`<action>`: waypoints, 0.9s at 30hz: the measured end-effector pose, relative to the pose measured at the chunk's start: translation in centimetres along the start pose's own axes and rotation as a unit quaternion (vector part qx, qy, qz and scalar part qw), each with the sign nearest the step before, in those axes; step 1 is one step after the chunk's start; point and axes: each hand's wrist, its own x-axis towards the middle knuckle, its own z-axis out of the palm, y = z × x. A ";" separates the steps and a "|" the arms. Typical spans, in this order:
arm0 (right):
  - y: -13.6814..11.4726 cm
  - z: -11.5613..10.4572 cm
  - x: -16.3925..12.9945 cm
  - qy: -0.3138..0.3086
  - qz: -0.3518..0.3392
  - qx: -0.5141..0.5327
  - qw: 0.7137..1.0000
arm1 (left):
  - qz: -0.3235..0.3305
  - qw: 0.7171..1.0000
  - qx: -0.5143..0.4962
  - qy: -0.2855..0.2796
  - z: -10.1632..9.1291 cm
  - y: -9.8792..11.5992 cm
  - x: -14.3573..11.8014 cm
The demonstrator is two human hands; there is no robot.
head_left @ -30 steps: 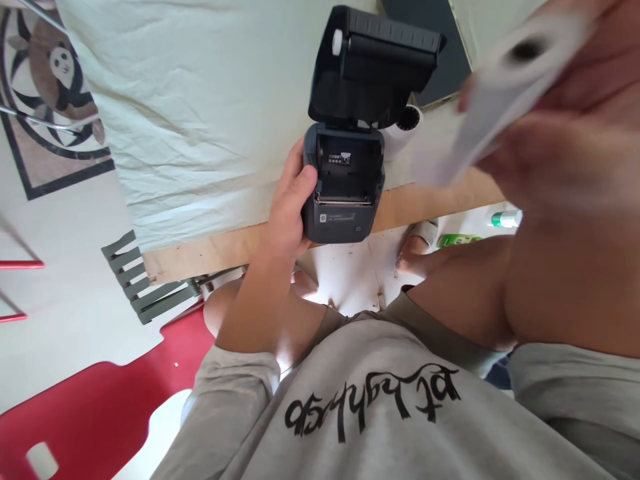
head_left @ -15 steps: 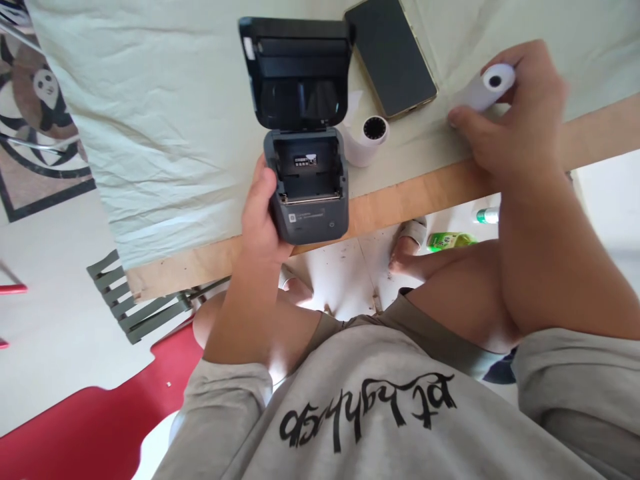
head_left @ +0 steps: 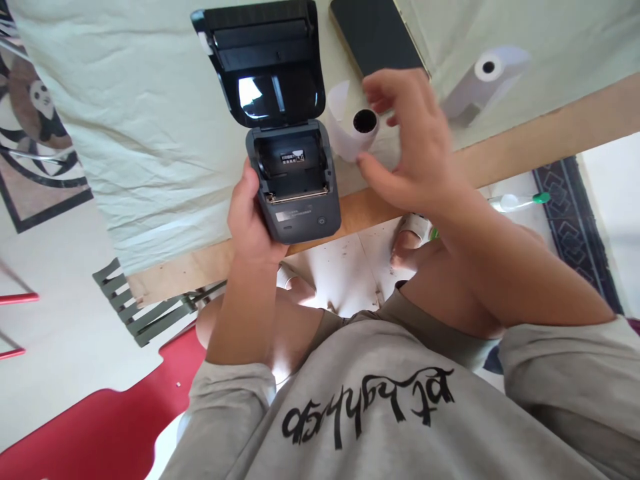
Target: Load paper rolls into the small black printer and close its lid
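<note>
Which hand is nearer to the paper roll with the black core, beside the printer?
Right. The right hand is open around the black-core roll, fingers just short of it. The left hand grips the printer on its far side.

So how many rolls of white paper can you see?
2. One paper roll lies beside the open printer, at the right hand. The other roll lies farther right on the cloth. More could be hidden.

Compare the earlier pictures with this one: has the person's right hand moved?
Yes. The right hand has let go of the small paper roll, which lies on the cloth, and has moved left toward the printer, now open at the other paper roll beside the phone.
</note>
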 end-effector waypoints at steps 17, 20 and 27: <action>0.6 2.7 0.3 0.001 0.152 0.186 0.971 | 0.007 0.999 -0.030 -0.031 -0.8 -0.1 -0.1; 0.8 2.9 0.6 -0.008 0.254 0.344 0.904 | 0.005 0.999 -0.025 -0.038 -0.8 -0.1 -0.1; 0.8 2.1 0.9 -0.012 0.237 0.402 0.884 | 0.001 0.999 -0.026 -0.018 -0.7 -0.1 -0.1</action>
